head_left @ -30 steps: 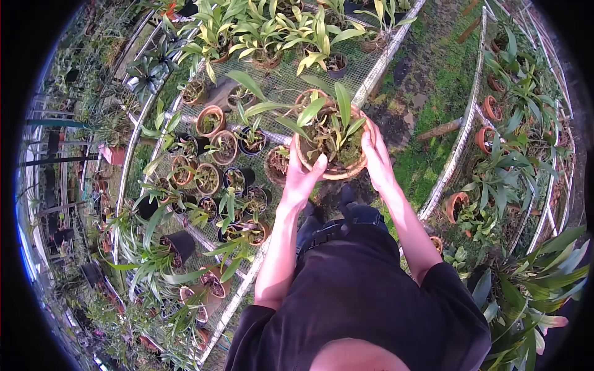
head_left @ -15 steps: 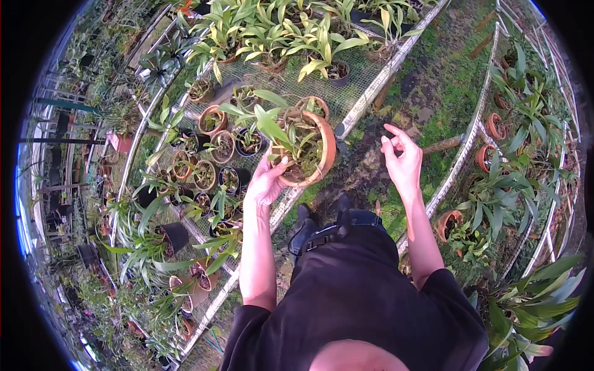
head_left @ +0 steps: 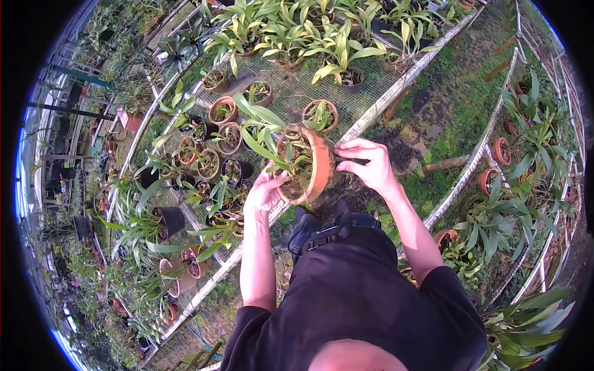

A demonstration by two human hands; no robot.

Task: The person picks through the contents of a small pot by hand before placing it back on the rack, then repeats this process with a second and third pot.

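A terracotta pot is held up, tilted on its side, its open top turned towards the left. A leafy green plant with long broad leaves grows from it in dark, mossy growing medium. My left hand grips the pot's lower left rim, thumb on the inner side. At the right, my right hand is against or just beside the pot's outer wall or base, thumb and fingers bent close together. Whatever lies between those fingertips is too small to make out.
A wire-mesh bench with a pale edge carries several potted plants, among them a terracotta pot and a black pot. Another plant bench runs along the right. Mossy ground lies between them.
My right hand has moved left and up from open space to the pot's outer side. The pot has turned and dropped slightly, still in my left hand. The view has shifted a little.
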